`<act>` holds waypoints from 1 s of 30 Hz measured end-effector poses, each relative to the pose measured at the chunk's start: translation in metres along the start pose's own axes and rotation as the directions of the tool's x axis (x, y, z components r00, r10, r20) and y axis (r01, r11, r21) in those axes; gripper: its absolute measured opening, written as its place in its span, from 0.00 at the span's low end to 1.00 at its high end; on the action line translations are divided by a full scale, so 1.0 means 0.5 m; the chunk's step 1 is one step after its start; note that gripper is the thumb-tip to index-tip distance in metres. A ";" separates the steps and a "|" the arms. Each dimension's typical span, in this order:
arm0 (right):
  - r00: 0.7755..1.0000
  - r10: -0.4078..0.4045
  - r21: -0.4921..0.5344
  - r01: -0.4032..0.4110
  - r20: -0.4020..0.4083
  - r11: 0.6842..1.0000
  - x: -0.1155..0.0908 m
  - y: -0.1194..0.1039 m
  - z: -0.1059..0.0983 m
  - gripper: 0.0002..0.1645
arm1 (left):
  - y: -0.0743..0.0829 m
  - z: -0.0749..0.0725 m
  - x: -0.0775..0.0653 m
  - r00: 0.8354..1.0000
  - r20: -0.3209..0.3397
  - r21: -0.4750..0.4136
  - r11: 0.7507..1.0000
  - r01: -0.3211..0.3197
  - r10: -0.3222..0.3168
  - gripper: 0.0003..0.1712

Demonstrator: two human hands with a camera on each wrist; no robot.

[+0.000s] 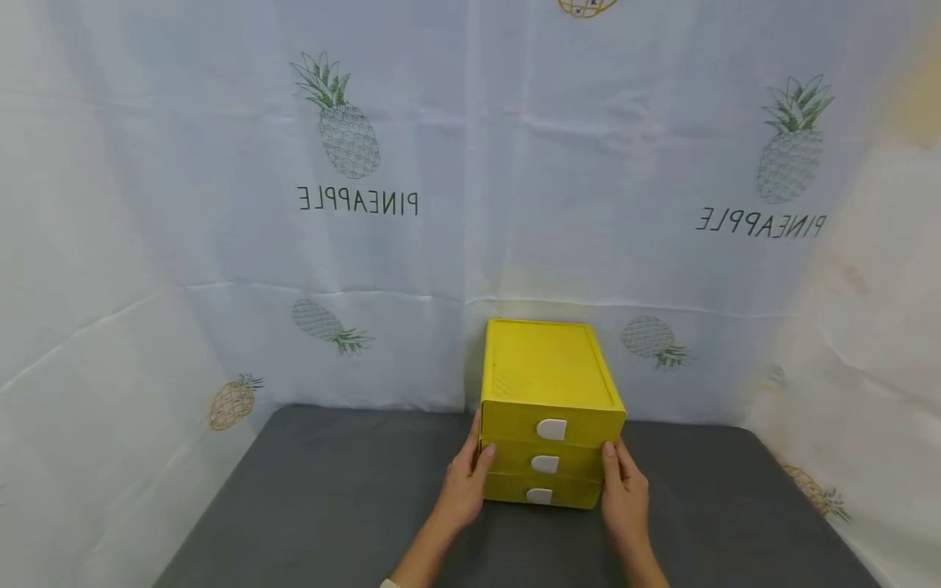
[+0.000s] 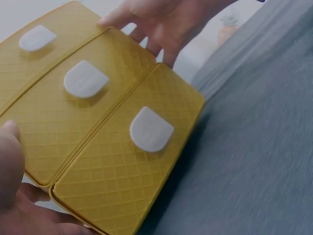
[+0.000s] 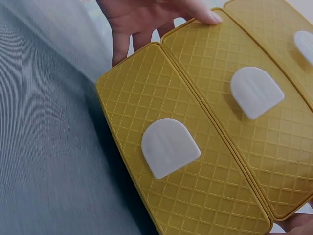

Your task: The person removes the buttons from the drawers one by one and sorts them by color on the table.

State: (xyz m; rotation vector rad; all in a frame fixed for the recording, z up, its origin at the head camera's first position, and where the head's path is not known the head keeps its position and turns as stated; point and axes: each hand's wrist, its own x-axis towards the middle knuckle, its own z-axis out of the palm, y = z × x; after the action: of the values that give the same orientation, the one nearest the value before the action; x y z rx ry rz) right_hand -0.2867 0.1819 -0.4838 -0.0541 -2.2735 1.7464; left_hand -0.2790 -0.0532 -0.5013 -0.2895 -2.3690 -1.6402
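Note:
A yellow three-drawer storage box (image 1: 551, 359) stands between my two hands, its drawers closed and its front facing me. Each drawer has a white rounded handle tab, such as the middle tab (image 2: 85, 79). My left hand (image 1: 463, 488) grips the box's left side, with the thumb on the front edge and the other fingers along the side. On the right side, my right hand (image 1: 626, 492) holds it the same way, thumb at the middle drawer's level. Both wrist views show a grid-patterned drawer front, such as the lowest drawer (image 3: 142, 93), with dark shadow along its bottom edge.
Beneath lies a dark grey tabletop (image 1: 353, 490). White curtain (image 1: 441, 253) printed with pineapples hangs close behind the box, and more pale cloth flanks the table at left (image 1: 88, 367) and right (image 1: 875, 351).

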 end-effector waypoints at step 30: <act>0.988 -0.012 0.003 0.012 0.151 1.000 -0.019 0.080 0.117 0.39 | -0.061 -0.081 -0.014 0.993 -0.077 -0.166 0.983 0.079 -0.093 0.29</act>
State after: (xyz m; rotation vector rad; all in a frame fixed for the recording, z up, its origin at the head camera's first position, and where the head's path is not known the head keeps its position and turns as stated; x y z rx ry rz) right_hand -0.2968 0.1359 -0.5375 0.0960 -2.3710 1.8034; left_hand -0.2777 -0.1018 -0.5169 -0.1449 -2.2189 -1.8508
